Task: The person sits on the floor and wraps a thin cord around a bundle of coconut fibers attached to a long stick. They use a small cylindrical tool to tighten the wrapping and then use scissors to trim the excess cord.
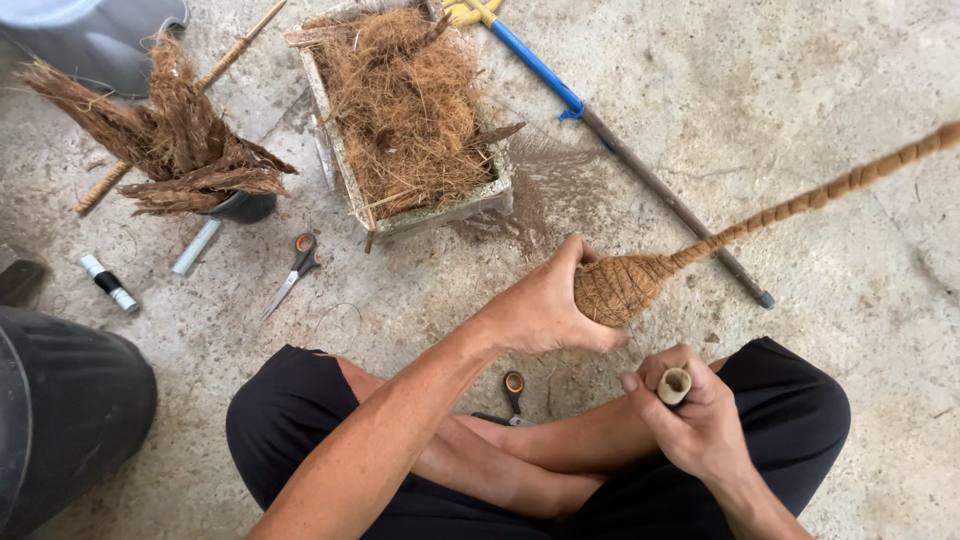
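Note:
I sit cross-legged on a concrete floor. My left hand (545, 305) grips the bulbous, thread-bound end of a coir-wrapped stick (620, 285). The stick's wrapped shaft (840, 187) runs up to the right edge of the view. My right hand (695, 415) is closed around a small tan tube (674, 385), held upright just below the bulb. Whether thread runs from the tube to the bulb I cannot tell.
A rectangular tray (440, 210) heaped with coir fibre lies ahead. Husk strips stand in a black pot (245, 207) at left. Orange-handled scissors (295, 265), a second pair (513, 385) by my legs, a thread spool (108, 283), a black bin (60, 410) and a blue-handled rod (540, 65) lie around.

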